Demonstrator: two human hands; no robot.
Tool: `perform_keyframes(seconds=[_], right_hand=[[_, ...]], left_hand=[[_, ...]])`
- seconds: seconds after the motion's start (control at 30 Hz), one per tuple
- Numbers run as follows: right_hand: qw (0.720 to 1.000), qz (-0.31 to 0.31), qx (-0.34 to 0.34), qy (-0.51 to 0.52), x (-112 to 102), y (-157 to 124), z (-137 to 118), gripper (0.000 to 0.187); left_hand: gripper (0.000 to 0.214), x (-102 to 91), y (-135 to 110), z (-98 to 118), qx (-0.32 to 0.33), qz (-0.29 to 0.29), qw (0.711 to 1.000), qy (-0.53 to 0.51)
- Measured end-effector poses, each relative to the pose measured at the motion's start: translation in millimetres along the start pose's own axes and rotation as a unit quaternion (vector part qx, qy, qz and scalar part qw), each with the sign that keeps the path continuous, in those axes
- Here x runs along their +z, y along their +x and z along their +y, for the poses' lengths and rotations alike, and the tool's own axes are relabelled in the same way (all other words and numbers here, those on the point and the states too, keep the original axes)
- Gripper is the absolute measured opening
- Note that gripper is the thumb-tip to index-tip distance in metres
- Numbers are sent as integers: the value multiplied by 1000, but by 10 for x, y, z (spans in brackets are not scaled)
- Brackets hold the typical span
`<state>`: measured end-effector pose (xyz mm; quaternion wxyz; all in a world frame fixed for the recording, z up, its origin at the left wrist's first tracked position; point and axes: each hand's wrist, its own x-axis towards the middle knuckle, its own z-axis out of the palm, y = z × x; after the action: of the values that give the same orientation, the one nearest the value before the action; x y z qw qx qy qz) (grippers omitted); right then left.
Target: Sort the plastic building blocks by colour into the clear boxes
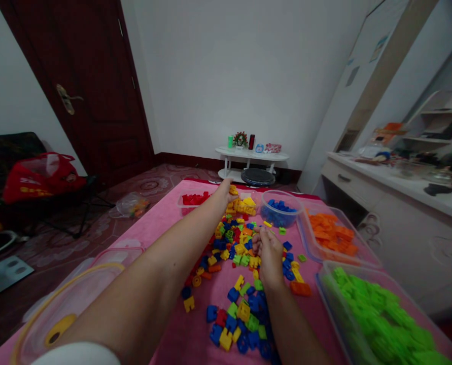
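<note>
My left hand point(230, 195) reaches far across the table, over the clear container of yellow blocks point(248, 207). A yellow toy building block point(233, 189) shows at its fingertips. My right hand point(268, 249) is at the right side of the mixed pile of toy blocks point(229, 243), its fingers curled inward; what they hold, if anything, is hidden. A second cluster of blue, yellow, green and red blocks point(244, 317) lies nearer to me, beside my right forearm.
Clear containers hold red blocks point(195, 198), blue blocks point(281, 210), orange blocks point(332, 233) and green blocks point(385, 314). A yellow-rimmed clear container point(77, 289) stands on the pink cloth at left. Beyond the table are a low white stand point(252, 153) and a counter point(393, 177).
</note>
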<state>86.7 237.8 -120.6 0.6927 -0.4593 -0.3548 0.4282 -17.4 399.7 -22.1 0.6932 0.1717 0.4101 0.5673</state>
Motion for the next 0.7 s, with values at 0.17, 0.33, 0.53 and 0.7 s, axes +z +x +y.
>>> perform_keyframes(seconds=[0.17,0.33,0.53,0.7], right_hand=[[1000,-11,-4,-15,-3,6,15,35],[1000,-18,3,-24,19,5,28,35],[991,-62,20,-115,-77,131,-259,33],[910,-61,-103,-397,-398,319,-481,25]], left_hand=[[45,13,-66,114,1,-50,993,106],[31,-327,-488,125,34,-125,979,160],[32,-978,-940,-334,240,-139,856,436],[55,-1114,-1207,-791,359,-206,652,635]])
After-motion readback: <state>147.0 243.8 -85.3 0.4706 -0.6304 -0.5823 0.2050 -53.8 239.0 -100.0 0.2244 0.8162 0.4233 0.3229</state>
